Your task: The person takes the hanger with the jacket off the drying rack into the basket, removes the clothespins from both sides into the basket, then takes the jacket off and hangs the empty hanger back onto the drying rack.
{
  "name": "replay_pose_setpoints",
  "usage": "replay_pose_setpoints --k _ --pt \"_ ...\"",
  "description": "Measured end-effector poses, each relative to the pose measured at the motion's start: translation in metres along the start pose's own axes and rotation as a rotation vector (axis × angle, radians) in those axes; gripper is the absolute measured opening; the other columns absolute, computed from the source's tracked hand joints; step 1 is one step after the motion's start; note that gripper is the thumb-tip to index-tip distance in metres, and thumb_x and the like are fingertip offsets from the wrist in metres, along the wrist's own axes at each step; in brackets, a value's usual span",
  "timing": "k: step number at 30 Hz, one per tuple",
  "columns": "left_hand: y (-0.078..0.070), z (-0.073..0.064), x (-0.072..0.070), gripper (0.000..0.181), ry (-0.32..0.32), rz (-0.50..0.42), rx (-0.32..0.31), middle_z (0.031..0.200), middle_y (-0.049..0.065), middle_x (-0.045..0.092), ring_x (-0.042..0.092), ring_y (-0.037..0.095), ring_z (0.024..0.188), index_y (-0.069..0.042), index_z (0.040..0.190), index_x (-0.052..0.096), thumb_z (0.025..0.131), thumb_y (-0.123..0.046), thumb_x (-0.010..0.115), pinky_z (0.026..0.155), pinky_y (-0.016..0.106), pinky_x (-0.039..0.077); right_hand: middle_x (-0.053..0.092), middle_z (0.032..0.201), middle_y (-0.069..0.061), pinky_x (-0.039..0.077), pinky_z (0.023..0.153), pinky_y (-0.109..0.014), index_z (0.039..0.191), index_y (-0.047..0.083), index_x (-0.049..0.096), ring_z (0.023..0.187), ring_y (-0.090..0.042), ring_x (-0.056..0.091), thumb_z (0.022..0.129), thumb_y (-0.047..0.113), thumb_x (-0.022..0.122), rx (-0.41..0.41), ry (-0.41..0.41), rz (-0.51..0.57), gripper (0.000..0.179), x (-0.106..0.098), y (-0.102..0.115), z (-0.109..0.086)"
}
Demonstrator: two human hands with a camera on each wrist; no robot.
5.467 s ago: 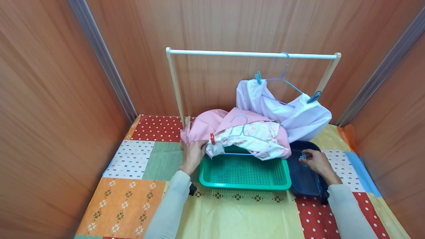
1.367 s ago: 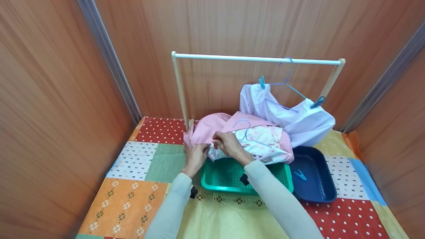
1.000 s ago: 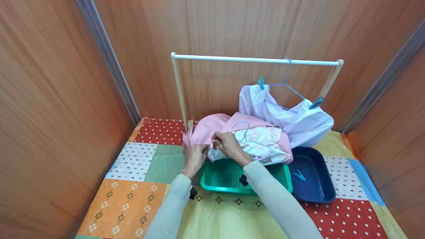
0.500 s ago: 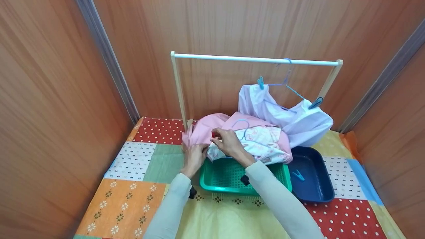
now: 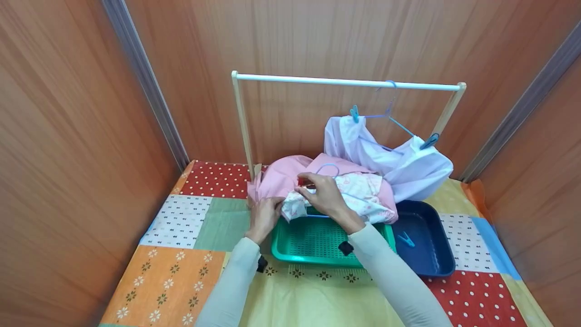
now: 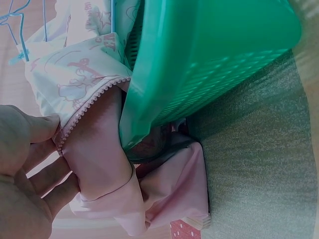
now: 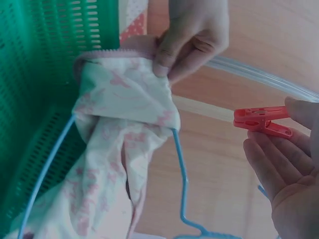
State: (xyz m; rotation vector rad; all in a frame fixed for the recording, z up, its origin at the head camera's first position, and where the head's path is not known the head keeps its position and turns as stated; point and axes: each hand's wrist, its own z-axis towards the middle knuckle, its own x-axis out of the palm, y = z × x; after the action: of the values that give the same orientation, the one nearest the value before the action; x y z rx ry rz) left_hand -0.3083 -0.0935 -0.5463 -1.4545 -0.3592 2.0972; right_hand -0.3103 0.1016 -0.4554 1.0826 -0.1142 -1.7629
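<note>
Between the thumb and fingers of my right hand (image 5: pixel 327 195) is a red clothespin (image 7: pixel 261 121), clear of the cloth in the right wrist view. My left hand (image 5: pixel 265 217) pinches the zippered edge of a pink garment (image 5: pixel 286 175), thumb on its white printed lining (image 7: pixel 124 94). A blue clothes hanger (image 7: pixel 183 174) runs through the folded lining, its hook (image 5: pixel 327 166) lying over the cloth. The garment lies across the back of a green basket (image 5: pixel 313 259). A loose blue clothespin (image 5: pixel 406 239) lies in the navy tray (image 5: pixel 449 261) on the right.
Behind stands a rack with a white rail (image 5: pixel 295 79). From it hangs a lavender garment (image 5: pixel 340 136) on a hanger, held by a light blue clothespin (image 5: pixel 354 113) and a dark one (image 5: pixel 429 141). Wood panels (image 5: pixel 317 36) enclose the patchwork cloth (image 5: pixel 172 268).
My right hand left the blue clothespin in the tray, moved to the garment's left end and took off the red clothespin, then drew slightly right. My left hand stays at that edge.
</note>
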Motion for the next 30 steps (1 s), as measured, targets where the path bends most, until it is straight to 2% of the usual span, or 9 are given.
replay_pose_setpoints --k 3,11,20,24,30 --pt "0.0 0.0 0.0 0.016 -0.001 -0.005 -0.002 0.081 0.004 0.075 0.062 0.014 0.068 -0.015 0.104 0.078 0.094 -0.015 0.065 0.067 0.037 0.053 0.074 0.098 -0.011 0.06 0.079 -0.035 0.11 0.003 0.07 0.09 -0.022 0.073 0.088 0.018 0.074 -0.009 -0.021 0.003 0.027 -0.013 0.0 -0.004" --pt "0.001 0.001 -0.002 0.016 0.012 -0.012 -0.004 0.082 0.003 0.075 0.061 0.016 0.071 -0.016 0.105 0.077 0.095 -0.015 0.064 0.07 0.034 0.05 0.075 0.098 -0.01 0.06 0.08 -0.034 0.112 0.004 0.07 0.09 -0.021 0.073 0.089 0.022 0.073 0.011 -0.095 -0.007 0.029 -0.051 -0.005 -0.021" --pt "0.0 0.001 0.0 0.018 0.026 -0.009 -0.02 0.078 0.004 0.073 0.061 0.015 0.069 -0.015 0.107 0.077 0.096 -0.016 0.064 0.069 0.034 0.051 0.075 0.099 -0.013 0.06 0.075 -0.042 0.111 0.005 0.072 0.089 -0.024 0.074 0.086 0.014 0.076 0.024 -0.196 0.016 0.026 -0.084 -0.025 -0.049" --pt "0.001 0.0 -0.001 0.019 0.03 -0.004 -0.029 0.077 0.005 0.073 0.061 0.015 0.068 -0.013 0.11 0.076 0.096 -0.016 0.064 0.067 0.034 0.05 0.075 0.101 -0.013 0.06 0.075 -0.043 0.113 0.007 0.072 0.089 -0.025 0.074 0.085 0.013 0.076 0.055 -0.231 0.01 0.029 -0.097 -0.031 -0.06" --pt "0.001 0.0 0.0 0.018 0.003 -0.002 -0.006 0.087 0.007 0.076 0.067 0.019 0.075 -0.013 0.109 0.077 0.094 -0.015 0.065 0.071 0.039 0.055 0.076 0.101 -0.011 0.058 0.075 -0.046 0.115 0.008 0.072 0.089 -0.028 0.074 0.084 0.014 0.077 0.166 -0.273 -0.029 0.032 -0.12 -0.045 -0.08"
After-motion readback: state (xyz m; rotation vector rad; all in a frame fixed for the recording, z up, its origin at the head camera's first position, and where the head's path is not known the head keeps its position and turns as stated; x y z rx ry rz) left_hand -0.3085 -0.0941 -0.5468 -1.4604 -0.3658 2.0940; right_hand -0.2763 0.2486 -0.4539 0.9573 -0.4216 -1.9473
